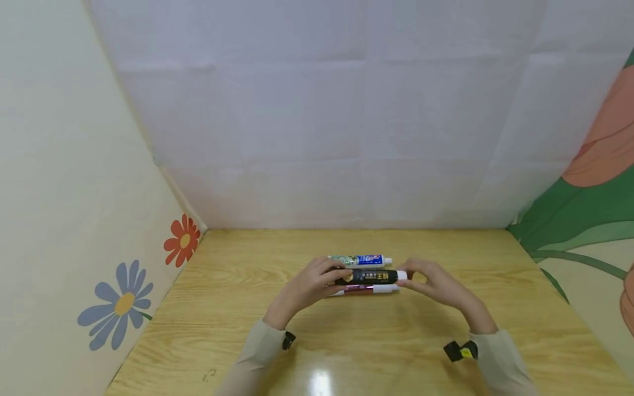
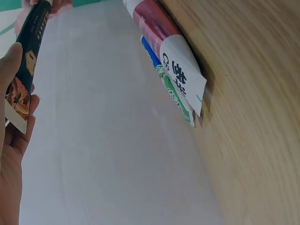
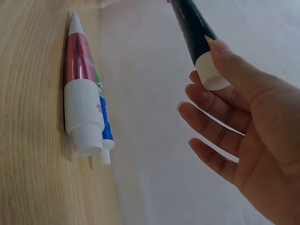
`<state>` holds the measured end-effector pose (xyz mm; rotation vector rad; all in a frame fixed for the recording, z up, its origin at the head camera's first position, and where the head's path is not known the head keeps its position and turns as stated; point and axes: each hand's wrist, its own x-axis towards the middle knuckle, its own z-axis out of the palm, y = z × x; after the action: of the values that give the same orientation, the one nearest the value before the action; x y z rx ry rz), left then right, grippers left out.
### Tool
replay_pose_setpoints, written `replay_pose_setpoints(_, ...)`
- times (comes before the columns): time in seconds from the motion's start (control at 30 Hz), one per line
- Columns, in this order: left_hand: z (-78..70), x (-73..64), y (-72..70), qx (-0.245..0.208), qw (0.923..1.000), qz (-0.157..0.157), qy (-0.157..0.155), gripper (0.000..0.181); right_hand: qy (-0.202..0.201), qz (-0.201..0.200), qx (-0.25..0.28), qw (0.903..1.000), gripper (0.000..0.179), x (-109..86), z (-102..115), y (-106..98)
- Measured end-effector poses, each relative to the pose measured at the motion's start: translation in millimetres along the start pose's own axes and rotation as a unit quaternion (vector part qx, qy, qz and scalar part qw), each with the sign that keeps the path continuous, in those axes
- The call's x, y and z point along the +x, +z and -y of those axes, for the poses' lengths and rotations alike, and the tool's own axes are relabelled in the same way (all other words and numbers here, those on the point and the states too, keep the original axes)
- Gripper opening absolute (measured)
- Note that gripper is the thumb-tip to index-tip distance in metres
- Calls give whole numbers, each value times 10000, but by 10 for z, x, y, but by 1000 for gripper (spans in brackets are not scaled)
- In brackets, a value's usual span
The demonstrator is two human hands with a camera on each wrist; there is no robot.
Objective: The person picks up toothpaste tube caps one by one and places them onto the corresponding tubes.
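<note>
Head view, black toothpaste tube point(image 1: 366, 276) held level above grainy wooden table point(image 1: 238, 308), left hand point(image 1: 309, 286) grip round crimped end, right hand point(image 1: 436, 286) pinching white cap, red tube point(image 1: 369, 289) and blue-green tube point(image 1: 359, 259) lying beneath.

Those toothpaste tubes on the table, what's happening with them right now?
A person holds the black tube up off the wooden table between both hands: the left hand grips the crimped tail, the right hand pinches the white cap end. The red tube and the blue-green tube lie side by side on the table beneath.
</note>
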<state>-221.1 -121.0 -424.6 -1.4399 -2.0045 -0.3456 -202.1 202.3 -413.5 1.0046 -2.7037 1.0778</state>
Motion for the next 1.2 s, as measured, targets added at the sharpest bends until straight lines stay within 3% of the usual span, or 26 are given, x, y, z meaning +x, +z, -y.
replay_pose_setpoints(0.3,-8,-70,79,32,9999,63,123,43,-41,152,26,9999,21,-67,-83,79)
replay_pose_setpoints(0.8,-51,-185,129,-156,9994,289,98,41,336,590,-85,9977,21,-114,-119,188)
replay_pose_setpoints(1.2,-109,-293,153,-327,9971,659,-166,43,257,696,-291,9968,28,-180,-163,236)
